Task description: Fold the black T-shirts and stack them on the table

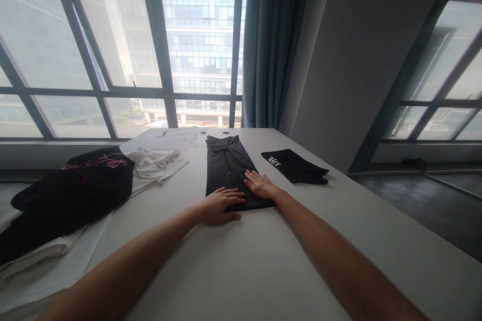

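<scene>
A dark grey garment, folded into a long strip, lies on the white table in front of me; I cannot tell its exact kind. My left hand rests at its near left corner, fingers stretched over the cloth and thumb on the tabletop. Flat on the cloth's right side, near the edge, is my right hand, its fingers extended. Neither hand grips anything. To the right sits a folded black garment with white lettering, apart from my hands.
On the left are a heaped black garment with pink lettering and a crumpled white cloth. Sheets of paper lie at the back left of the white table. Windows and a blue curtain stand beyond.
</scene>
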`<state>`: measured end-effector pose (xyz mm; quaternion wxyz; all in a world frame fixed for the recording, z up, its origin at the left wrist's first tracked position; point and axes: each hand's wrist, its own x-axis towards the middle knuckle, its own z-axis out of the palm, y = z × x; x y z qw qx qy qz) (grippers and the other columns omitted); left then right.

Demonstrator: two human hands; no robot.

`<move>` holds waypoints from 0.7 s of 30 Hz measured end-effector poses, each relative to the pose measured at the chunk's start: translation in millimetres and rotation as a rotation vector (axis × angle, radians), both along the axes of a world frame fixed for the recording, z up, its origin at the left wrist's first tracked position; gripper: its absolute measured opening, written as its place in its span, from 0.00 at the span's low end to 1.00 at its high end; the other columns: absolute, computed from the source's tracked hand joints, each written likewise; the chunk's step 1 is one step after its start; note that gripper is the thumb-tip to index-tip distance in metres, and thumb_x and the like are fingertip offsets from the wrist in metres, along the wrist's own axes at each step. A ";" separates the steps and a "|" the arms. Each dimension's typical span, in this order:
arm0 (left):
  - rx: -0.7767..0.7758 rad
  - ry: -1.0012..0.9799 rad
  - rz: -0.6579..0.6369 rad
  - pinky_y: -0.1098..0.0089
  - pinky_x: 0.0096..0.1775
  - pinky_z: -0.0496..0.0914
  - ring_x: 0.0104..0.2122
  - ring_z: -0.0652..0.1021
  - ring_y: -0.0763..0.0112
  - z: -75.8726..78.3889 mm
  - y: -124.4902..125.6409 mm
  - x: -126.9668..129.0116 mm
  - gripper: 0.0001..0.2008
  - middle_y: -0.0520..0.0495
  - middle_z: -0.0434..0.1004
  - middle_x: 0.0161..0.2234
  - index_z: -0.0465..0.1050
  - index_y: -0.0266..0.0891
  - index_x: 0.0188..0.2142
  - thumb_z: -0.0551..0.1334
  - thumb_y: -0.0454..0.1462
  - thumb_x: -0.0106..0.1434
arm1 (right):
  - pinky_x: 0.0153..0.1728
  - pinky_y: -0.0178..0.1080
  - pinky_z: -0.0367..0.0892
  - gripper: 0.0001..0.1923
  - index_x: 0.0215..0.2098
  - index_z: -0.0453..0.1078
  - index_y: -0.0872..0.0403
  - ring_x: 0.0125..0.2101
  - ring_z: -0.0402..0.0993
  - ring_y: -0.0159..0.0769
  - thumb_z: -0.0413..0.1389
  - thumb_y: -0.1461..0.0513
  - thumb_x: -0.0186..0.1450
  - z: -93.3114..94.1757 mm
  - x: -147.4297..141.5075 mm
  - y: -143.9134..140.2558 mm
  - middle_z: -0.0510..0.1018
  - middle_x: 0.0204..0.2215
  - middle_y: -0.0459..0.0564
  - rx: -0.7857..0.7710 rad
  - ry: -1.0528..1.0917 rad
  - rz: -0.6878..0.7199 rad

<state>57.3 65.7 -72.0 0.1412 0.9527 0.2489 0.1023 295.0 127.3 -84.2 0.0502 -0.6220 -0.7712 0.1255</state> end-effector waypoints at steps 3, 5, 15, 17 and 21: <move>-0.022 0.001 0.002 0.44 0.66 0.47 0.68 0.58 0.54 2.6 -0.1 -1.4 0.24 0.45 0.60 0.67 0.66 0.50 0.63 0.60 0.49 0.68 | 0.67 0.57 0.33 0.31 0.73 0.44 0.50 0.71 0.35 0.39 0.35 0.52 0.75 -1.2 9.8 3.6 0.41 0.73 0.48 -0.011 -0.040 -0.082; -0.026 -0.005 0.001 0.45 0.66 0.47 0.68 0.58 0.54 3.7 -0.2 -2.8 0.24 0.45 0.60 0.67 0.66 0.51 0.62 0.60 0.48 0.68 | 0.68 0.56 0.36 0.29 0.72 0.47 0.51 0.71 0.39 0.39 0.35 0.56 0.75 -0.3 15.2 4.9 0.43 0.72 0.49 0.019 -0.053 -0.150; -0.001 -0.024 0.108 0.46 0.65 0.51 0.67 0.60 0.59 -6.5 11.3 -7.9 0.19 0.46 0.61 0.67 0.68 0.49 0.61 0.53 0.43 0.72 | 0.68 0.53 0.36 0.35 0.72 0.49 0.51 0.71 0.37 0.42 0.41 0.45 0.73 -1.0 5.3 -3.7 0.44 0.72 0.52 0.044 -0.013 0.029; 0.022 -0.063 0.091 0.50 0.65 0.54 0.66 0.61 0.59 -6.5 12.7 -11.4 0.20 0.45 0.62 0.66 0.68 0.47 0.60 0.55 0.43 0.71 | 0.68 0.54 0.36 0.32 0.71 0.51 0.52 0.71 0.39 0.42 0.40 0.47 0.74 -2.3 6.2 -4.9 0.46 0.72 0.52 0.075 -0.018 -0.050; 0.099 -0.095 0.088 0.59 0.58 0.66 0.60 0.69 0.55 8.2 16.4 -27.0 0.30 0.38 0.65 0.62 0.67 0.42 0.60 0.66 0.50 0.61 | 0.63 0.44 0.54 0.22 0.61 0.69 0.53 0.62 0.62 0.41 0.44 0.57 0.74 10.9 14.3 -8.2 0.69 0.62 0.55 0.266 0.009 -0.116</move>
